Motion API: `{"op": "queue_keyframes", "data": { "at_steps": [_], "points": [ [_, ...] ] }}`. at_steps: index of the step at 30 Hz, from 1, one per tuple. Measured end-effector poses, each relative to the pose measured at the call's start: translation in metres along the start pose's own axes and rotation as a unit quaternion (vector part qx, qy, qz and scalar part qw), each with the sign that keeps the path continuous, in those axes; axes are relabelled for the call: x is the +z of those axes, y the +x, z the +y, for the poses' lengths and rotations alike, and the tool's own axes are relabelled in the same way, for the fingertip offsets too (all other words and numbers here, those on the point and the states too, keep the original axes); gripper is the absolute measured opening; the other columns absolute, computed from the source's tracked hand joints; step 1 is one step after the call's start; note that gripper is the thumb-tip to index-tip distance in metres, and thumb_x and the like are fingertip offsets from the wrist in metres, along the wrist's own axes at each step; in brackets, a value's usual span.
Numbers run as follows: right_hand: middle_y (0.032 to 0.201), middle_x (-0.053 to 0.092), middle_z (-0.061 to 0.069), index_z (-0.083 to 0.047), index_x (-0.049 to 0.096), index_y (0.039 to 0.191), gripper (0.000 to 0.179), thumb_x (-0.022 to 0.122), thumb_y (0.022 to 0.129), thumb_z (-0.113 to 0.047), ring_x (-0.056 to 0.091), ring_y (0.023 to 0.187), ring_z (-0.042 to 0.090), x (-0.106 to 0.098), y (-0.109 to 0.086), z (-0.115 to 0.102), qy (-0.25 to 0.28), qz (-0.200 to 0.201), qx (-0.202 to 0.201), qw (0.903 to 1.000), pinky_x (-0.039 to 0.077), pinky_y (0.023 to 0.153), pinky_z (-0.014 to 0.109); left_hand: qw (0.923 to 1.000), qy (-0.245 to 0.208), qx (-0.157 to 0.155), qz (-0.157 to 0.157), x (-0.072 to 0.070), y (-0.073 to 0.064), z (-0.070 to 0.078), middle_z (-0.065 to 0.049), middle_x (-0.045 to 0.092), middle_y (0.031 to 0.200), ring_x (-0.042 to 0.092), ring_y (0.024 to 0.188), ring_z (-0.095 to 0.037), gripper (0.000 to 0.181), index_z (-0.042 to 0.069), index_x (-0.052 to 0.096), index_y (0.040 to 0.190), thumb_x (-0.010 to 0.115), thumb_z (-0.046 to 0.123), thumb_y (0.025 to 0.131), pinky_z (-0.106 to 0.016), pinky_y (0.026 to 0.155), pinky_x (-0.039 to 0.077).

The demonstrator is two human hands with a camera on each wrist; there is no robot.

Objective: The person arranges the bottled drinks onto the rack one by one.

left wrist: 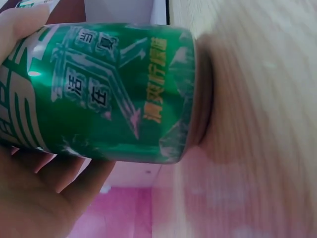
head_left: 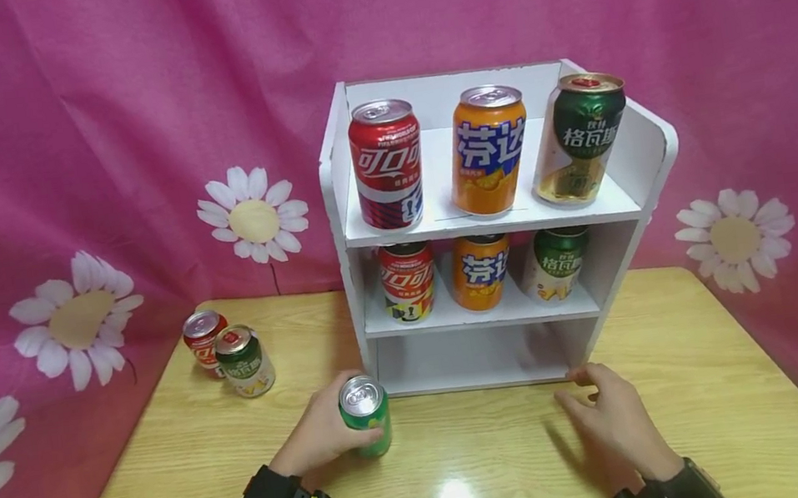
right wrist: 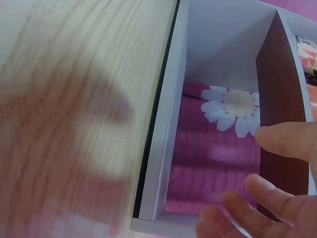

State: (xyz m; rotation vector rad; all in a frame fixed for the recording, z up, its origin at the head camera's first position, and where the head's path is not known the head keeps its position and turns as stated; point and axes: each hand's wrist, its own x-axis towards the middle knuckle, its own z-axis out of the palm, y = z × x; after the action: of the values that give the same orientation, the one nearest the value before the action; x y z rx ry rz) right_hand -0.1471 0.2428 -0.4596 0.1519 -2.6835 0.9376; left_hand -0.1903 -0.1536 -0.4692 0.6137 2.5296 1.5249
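My left hand [head_left: 331, 426] grips a green soda can [head_left: 368, 425] beside the front left foot of a white shelf [head_left: 457, 229]. The can is upright, its bottom at the wooden table; whether it touches is hard to tell. In the left wrist view, fingers and thumb wrap round the green can [left wrist: 104, 94]. Near the shelf's lower right corner is my right hand [head_left: 612, 414], thumb and fingers apart and holding nothing. The right wrist view has that hand [right wrist: 272, 193] before the bottom compartment [right wrist: 218, 163], which shows no can.
On the top tier stand a red cola can [head_left: 389, 166], an orange can [head_left: 488, 151] and a green-and-gold can [head_left: 580, 141]. Similar red [head_left: 408, 281], orange [head_left: 481, 273] and green-white [head_left: 557, 264] cans fill the middle tier. Two more, red [head_left: 202, 338] and green-white [head_left: 244, 363], stand left on the table.
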Motion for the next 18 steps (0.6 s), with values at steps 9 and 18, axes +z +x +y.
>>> {"op": "queue_keyframes", "data": {
  "at_steps": [9, 18],
  "points": [
    [0.101, 0.063, 0.016, 0.002, 0.062, 0.099, 0.024, 0.071, 0.083, -0.012, 0.059, 0.095, 0.034, -0.005, 0.002, 0.002, 0.005, -0.002, 0.005, 1.0, 0.052, 0.074, 0.044, 0.9995, 0.014, 0.027, 0.007, 0.018, 0.011, 0.022, -0.001, 0.061, 0.109, 0.059, 0.098, -0.016, 0.071, 0.011, 0.05, 0.125, 0.086, 0.029, 0.066, -0.037, 0.082, 0.048],
    [0.101, 0.063, 0.016, 0.001, 0.062, 0.097, 0.021, 0.072, 0.083, -0.011, 0.059, 0.095, 0.034, -0.009, 0.002, 0.005, 0.002, 0.005, -0.001, 1.0, 0.053, 0.073, 0.043, 0.9983, 0.005, 0.037, 0.044, 0.042, 0.03, 0.044, -0.003, 0.06, 0.109, 0.059, 0.098, -0.017, 0.068, 0.008, 0.049, 0.123, 0.084, 0.03, 0.069, -0.038, 0.081, 0.049]
  ]
}}
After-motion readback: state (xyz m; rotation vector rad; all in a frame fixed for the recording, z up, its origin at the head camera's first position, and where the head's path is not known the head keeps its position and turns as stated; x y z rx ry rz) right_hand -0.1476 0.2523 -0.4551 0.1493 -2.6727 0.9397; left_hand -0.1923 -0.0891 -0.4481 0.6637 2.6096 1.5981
